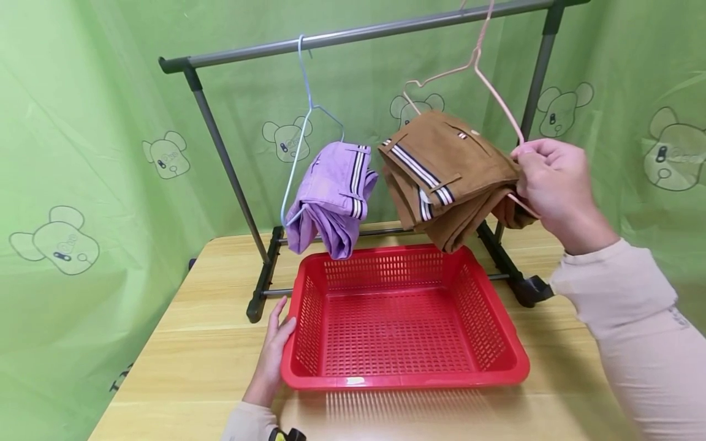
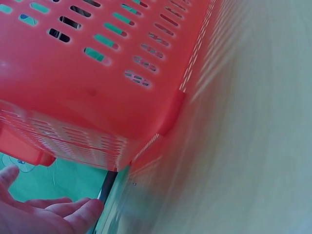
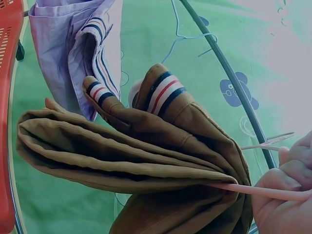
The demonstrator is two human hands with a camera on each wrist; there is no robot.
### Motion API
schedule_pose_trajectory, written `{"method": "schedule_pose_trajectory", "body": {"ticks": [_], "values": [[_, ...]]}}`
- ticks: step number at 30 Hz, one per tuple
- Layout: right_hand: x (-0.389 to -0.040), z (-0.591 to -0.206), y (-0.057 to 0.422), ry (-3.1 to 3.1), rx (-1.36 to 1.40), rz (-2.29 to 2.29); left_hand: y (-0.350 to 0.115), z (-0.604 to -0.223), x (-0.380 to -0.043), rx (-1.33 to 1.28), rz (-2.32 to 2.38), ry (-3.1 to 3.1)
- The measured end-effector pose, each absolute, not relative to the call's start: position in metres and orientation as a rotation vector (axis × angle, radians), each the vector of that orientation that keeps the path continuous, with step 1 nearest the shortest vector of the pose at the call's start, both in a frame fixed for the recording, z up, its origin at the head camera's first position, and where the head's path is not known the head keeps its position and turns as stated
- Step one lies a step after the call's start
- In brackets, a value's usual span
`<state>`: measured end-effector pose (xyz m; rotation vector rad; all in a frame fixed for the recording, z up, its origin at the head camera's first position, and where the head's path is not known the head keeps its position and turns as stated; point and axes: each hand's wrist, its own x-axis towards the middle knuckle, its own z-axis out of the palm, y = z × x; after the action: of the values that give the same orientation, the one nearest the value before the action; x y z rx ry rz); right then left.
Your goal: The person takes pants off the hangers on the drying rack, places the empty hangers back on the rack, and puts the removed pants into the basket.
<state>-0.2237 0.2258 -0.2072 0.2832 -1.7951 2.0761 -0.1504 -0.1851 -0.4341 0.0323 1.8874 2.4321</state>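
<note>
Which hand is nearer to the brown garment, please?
Right: the right hand is beside the brown garment, gripping its pink hanger; the left hand is lower, by the red basket.

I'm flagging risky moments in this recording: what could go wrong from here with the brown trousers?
The brown trousers sit bunched over the bar of the pink hanger, so a tug from the right hand gripping it might make them slide off, perhaps into the red basket below.

The hanger's top is cut off in the head view, so how securely it sits on the rail is unclear; it could slip.
</note>
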Motion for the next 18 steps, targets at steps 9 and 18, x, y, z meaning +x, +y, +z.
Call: {"method": "schedule_pose_trajectory", "body": {"ticks": [9, 18], "values": [[-0.2176, -0.2117, 0.2289, -1.839, 0.261, 2.056, -0.1855, -0.4333, -0.1506, 0.03, 2.402, 1.932], [-0.2149, -0.2158, 0.2296, -1.787, 0.301, 2.063, -0.1872, -0.4317, -0.15, 0.038, 2.395, 1.926]]}}
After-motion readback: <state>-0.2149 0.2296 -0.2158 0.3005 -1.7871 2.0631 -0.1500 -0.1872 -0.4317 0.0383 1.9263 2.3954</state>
